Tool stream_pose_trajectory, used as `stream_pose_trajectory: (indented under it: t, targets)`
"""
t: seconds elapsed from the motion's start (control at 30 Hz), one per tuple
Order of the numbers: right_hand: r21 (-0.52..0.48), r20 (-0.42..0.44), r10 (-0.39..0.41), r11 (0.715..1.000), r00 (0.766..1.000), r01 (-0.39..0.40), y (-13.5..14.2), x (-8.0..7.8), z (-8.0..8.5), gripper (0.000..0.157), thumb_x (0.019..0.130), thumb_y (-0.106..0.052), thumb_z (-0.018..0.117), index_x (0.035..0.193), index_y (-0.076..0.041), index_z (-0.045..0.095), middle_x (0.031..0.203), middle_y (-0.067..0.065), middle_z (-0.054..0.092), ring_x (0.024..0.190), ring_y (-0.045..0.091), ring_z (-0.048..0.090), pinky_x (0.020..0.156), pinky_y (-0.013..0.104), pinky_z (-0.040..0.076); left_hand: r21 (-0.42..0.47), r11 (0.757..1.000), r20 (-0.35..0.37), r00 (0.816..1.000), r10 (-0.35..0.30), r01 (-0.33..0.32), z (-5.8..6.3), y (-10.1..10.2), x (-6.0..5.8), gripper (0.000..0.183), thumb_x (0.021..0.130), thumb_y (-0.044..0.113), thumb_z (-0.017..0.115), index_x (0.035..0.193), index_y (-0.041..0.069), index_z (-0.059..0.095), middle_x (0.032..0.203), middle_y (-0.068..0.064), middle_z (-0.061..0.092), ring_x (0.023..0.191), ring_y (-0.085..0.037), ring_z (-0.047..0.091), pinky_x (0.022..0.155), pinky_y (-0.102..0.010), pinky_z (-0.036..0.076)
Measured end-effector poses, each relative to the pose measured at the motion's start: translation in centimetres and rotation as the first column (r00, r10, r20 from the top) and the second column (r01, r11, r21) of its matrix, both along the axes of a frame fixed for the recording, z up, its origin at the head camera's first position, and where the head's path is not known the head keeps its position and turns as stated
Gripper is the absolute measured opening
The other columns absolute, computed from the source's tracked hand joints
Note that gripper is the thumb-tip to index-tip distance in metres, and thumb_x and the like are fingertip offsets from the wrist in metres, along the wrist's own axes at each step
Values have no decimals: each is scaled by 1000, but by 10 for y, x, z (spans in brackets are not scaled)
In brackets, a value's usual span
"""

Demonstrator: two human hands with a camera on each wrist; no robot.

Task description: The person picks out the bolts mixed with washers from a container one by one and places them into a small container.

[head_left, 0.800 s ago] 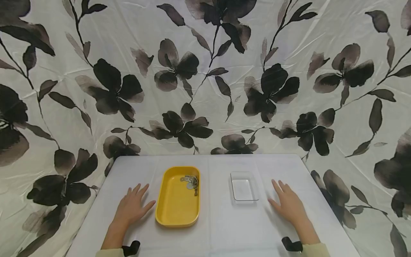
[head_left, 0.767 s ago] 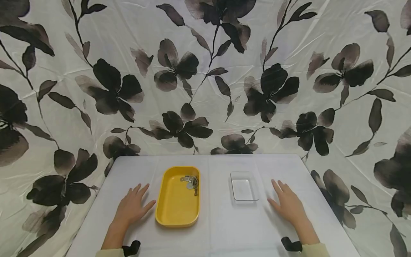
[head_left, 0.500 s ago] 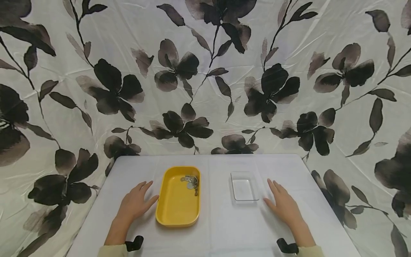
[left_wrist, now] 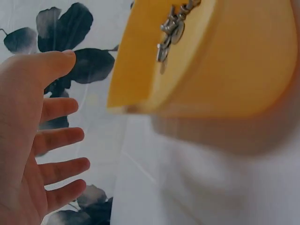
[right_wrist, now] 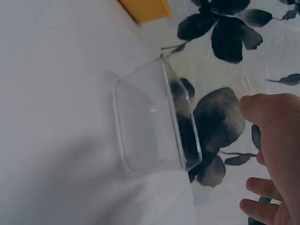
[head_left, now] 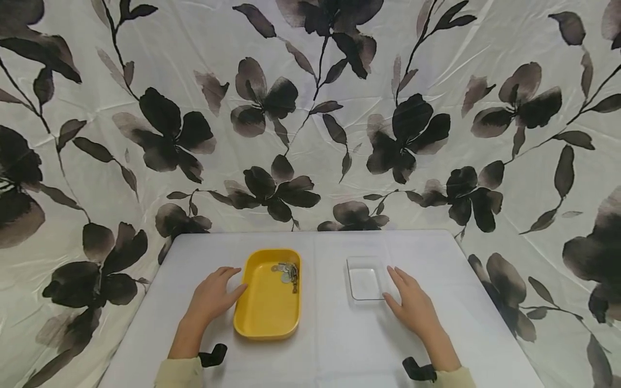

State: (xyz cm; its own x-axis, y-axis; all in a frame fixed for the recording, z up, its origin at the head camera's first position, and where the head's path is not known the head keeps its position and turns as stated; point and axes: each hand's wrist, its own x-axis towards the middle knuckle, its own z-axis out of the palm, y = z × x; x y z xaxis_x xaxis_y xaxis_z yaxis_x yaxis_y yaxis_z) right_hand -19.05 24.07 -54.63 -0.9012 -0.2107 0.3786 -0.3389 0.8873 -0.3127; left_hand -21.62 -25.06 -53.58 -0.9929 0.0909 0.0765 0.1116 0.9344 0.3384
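A yellow tray (head_left: 262, 318) stands on the left half of the table. Small metal pieces (head_left: 289, 273) lie heaped in its upper right corner; some are flat discs, others look like bolts. My left hand (head_left: 212, 296) hovers at the tray's left rim with fingers extended; its thumb tip overlaps that rim in the head view, while the left wrist view shows the hand (left_wrist: 23, 136) apart from the tray (left_wrist: 248, 61). On the right side is a clear plastic box (head_left: 365, 284). Beside its right edge hangs my right hand (head_left: 412, 307), fingers spread and holding nothing.
A white cloth covers the table (head_left: 330, 345). Behind it hangs a floral curtain (head_left: 310, 140). Each wrist wears a black camera mount, one at the left wrist (head_left: 213, 355) and one at the right (head_left: 419, 370).
Both hands have moved inward: the left one rightward to the yellow tray's rim, the right one leftward to the clear box. The tray, metal pieces and box have stayed in place.
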Motion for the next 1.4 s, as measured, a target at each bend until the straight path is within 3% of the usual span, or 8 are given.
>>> stream_pose_trajectory:
  t: [0.27, 0.47, 0.67, 0.83, 1.23, 1.4]
  targets:
    - [-62, -57, 67, 996, 996, -71, -34, -11, 13, 64, 86, -27, 74, 142, -11, 49, 137, 16, 51, 123, 34, 51, 90, 52, 48, 27, 1000, 38, 999, 7, -8, 7, 9, -12, 64, 89, 56, 61, 132, 9, 59, 134, -18, 53, 121, -39, 48, 98, -59, 38]
    - [-110, -92, 121, 985, 988, -131, -64, -12, 18, 56, 86, -25, 75, 137, -11, 55, 135, 13, 54, 122, 30, 54, 90, 48, 49, 48, 999, 35, 999, -2, 0, 6, 18, -13, 54, 90, 48, 65, 126, 9, 63, 130, -16, 56, 119, -38, 51, 98, -57, 39]
    - [-202, -58, 152, 966, 987, -161, -93, -15, 16, 41, 87, -25, 74, 125, -13, 64, 132, 9, 58, 120, 26, 55, 93, 44, 48, 85, 996, 16, 1000, -27, 26, 5, 27, -11, 43, 90, 39, 68, 122, 10, 66, 124, -12, 60, 116, -33, 54, 98, -54, 42]
    - [-271, 9, 187, 946, 982, -178, -119, -19, 7, 41, 90, -30, 70, 128, -17, 62, 132, 2, 59, 124, 19, 52, 99, 40, 43, 119, 992, -14, 999, -42, 44, 4, 34, -10, 36, 89, 34, 69, 117, 11, 69, 120, -9, 62, 113, -31, 56, 96, -52, 43]
    - [-496, 238, 316, 852, 919, -164, -167, -17, -23, 43, 94, -31, 64, 134, -15, 57, 134, 2, 56, 118, 25, 55, 89, 41, 51, 153, 987, -22, 999, -49, 52, -2, 46, -19, 32, 91, 30, 68, 116, 12, 70, 118, -7, 64, 113, -30, 57, 96, -51, 44]
    - [-595, 281, 393, 787, 875, -163, -176, -15, -34, 48, 94, -30, 64, 138, -12, 54, 137, 6, 54, 119, 34, 55, 90, 43, 50, 189, 980, 2, 998, -59, 58, 0, 48, -27, 36, 92, 30, 67, 121, 9, 67, 122, -10, 63, 119, -32, 53, 100, -53, 40]
